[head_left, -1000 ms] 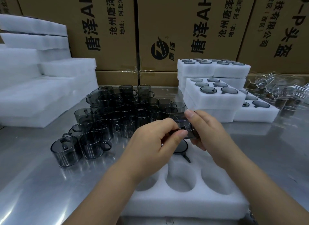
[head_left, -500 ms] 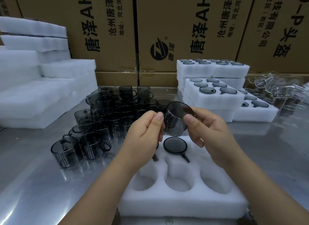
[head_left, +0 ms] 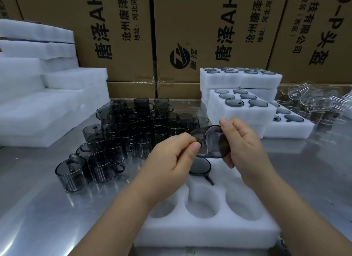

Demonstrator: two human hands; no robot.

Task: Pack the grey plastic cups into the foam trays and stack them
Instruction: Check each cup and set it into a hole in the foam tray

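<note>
**Above the near foam tray, two hands hold one grey cup**

Along the far side, cardboard boxes (head_left: 209,27) printed with large black characters stand as a wall behind a steel worktop (head_left: 38,208). At far left on it, thick blank foam slabs (head_left: 47,107) are piled in uneven steps. At far right sit the packed trays (head_left: 238,118), white foam blocks stacked in several layers, with the dark round ends of grey cups showing in their sockets. Between these two piles, left of centre, a crowd of loose grey cups (head_left: 133,130) stands upright and close together, handles pointing all ways. Beyond the packed trays, at the far right edge, lies a tangle of clear cups (head_left: 312,101).

Nearest the camera lies the near foam tray (head_left: 209,234). Its near row of three sockets is empty. In the middle of its far row a seated cup (head_left: 200,167) sits sunk into the foam, with its handle pointing near and right.

Just above that cup, the left hand (head_left: 167,160) and right hand (head_left: 245,147) share the held cup (head_left: 215,143), which is tipped on its side with a round end toward the camera. The left fingers (head_left: 182,139) pinch it at its left edge with thumb and forefinger. The right thumb presses its far rim and the other right fingers curl beneath it.
</note>
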